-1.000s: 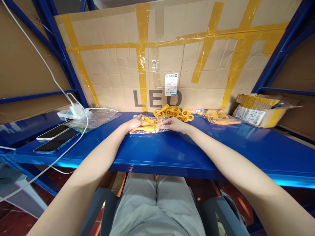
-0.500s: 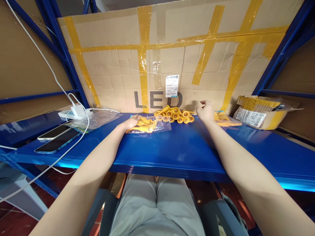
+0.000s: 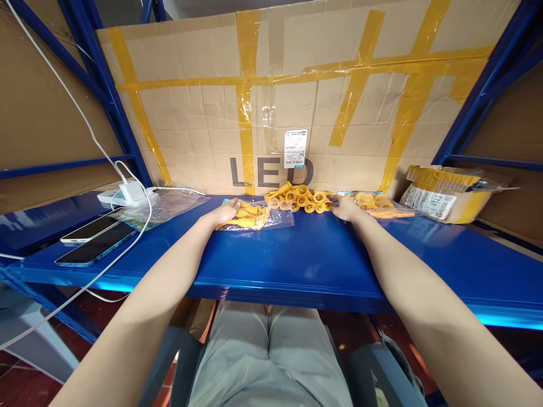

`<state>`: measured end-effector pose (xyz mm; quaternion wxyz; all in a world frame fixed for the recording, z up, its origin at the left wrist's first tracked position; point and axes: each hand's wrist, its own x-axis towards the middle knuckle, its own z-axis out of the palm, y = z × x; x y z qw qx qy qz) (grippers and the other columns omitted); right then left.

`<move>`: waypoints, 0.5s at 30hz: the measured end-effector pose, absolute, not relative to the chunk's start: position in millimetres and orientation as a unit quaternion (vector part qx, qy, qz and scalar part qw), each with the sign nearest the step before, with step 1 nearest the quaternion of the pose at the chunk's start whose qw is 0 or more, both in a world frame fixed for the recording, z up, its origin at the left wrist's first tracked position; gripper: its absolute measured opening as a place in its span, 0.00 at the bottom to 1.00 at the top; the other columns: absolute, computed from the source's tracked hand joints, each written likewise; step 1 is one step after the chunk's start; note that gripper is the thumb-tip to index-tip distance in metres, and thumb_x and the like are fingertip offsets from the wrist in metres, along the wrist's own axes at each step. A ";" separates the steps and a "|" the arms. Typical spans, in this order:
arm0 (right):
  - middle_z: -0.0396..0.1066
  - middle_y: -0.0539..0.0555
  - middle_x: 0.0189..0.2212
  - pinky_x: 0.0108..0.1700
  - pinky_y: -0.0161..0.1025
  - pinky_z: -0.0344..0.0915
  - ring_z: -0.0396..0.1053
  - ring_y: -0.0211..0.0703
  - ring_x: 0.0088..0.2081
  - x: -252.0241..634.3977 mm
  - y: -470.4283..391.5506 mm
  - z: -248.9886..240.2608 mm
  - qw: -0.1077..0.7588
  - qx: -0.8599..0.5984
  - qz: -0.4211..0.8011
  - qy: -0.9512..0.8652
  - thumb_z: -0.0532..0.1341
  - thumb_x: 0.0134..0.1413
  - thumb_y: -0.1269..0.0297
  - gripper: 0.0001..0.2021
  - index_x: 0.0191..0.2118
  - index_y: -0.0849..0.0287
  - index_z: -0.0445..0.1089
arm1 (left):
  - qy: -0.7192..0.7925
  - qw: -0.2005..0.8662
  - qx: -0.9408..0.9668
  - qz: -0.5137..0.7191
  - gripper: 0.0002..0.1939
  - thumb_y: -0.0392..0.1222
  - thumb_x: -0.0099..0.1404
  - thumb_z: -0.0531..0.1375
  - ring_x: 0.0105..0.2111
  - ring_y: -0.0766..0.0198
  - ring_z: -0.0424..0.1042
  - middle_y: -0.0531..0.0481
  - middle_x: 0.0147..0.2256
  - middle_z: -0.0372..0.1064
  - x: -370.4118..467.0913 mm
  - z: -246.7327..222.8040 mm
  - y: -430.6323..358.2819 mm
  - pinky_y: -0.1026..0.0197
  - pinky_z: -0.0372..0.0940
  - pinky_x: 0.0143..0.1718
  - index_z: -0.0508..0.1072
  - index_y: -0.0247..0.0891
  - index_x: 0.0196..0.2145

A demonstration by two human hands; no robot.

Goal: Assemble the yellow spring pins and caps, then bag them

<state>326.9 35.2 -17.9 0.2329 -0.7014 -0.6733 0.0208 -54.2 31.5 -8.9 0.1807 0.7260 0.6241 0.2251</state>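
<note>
At the left of centre, my left hand (image 3: 226,211) grips the near-left end of a clear plastic bag (image 3: 278,219) with yellow pieces (image 3: 248,213) inside. Beside the bag lies a loose pile of yellow pieces (image 3: 302,200) with round, cup-like ends facing me. My right hand (image 3: 347,208) is low at the right end of this pile, its fingertips against or just beside the outermost piece. Whether those fingers are closed on it cannot be made out. Just right of that hand rests another clear bag of yellow pieces (image 3: 373,203).
A large taped cardboard sheet (image 3: 195,130) stands behind the blue shelf (image 3: 292,260). On the left are two phones (image 3: 95,244), a white charger (image 3: 132,192) with a cable, and a flat plastic bag (image 3: 178,202). A small taped carton (image 3: 449,195) sits at the right.
My right hand has come down and slightly left, from above the shelf to the right end of the yellow pile. My left hand keeps its hold on the bag.
</note>
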 end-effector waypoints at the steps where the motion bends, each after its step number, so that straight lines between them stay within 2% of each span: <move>1: 0.74 0.62 0.45 0.44 0.39 0.68 0.73 0.49 0.42 324.8 33.4 -16.9 0.237 -0.696 0.028 -0.677 0.59 0.48 0.72 0.26 0.56 0.65 0.66 | 0.623 0.180 0.726 0.228 0.32 0.61 0.66 0.42 0.65 0.52 0.44 0.45 0.66 0.46 -54.3 -9.2 31.7 0.52 0.41 0.65 0.60 0.40 0.60; 6: 0.76 0.58 0.39 0.43 0.39 0.68 0.74 0.48 0.37 319.3 26.3 -13.8 0.238 -0.667 0.055 -0.704 0.58 0.48 0.72 0.24 0.54 0.61 0.69 | 0.618 0.171 0.734 0.224 0.31 0.58 0.67 0.41 0.65 0.53 0.45 0.45 0.66 0.46 -55.1 -11.0 34.1 0.53 0.42 0.64 0.60 0.39 0.59; 11: 0.76 0.57 0.38 0.43 0.39 0.68 0.74 0.48 0.38 319.9 26.5 -13.5 0.229 -0.674 0.052 -0.700 0.58 0.48 0.71 0.22 0.52 0.60 0.69 | 0.613 0.166 0.739 0.224 0.28 0.54 0.68 0.41 0.65 0.55 0.46 0.46 0.66 0.47 -56.7 -12.8 38.0 0.55 0.42 0.64 0.61 0.39 0.59; 15: 0.75 0.58 0.41 0.46 0.44 0.66 0.72 0.53 0.43 314.9 26.0 -9.6 0.177 -0.717 0.007 -0.674 0.60 0.48 0.67 0.22 0.52 0.57 0.67 | 0.617 0.160 0.739 0.217 0.28 0.55 0.68 0.41 0.65 0.54 0.47 0.44 0.65 0.47 -56.1 -11.6 35.8 0.55 0.43 0.64 0.61 0.38 0.59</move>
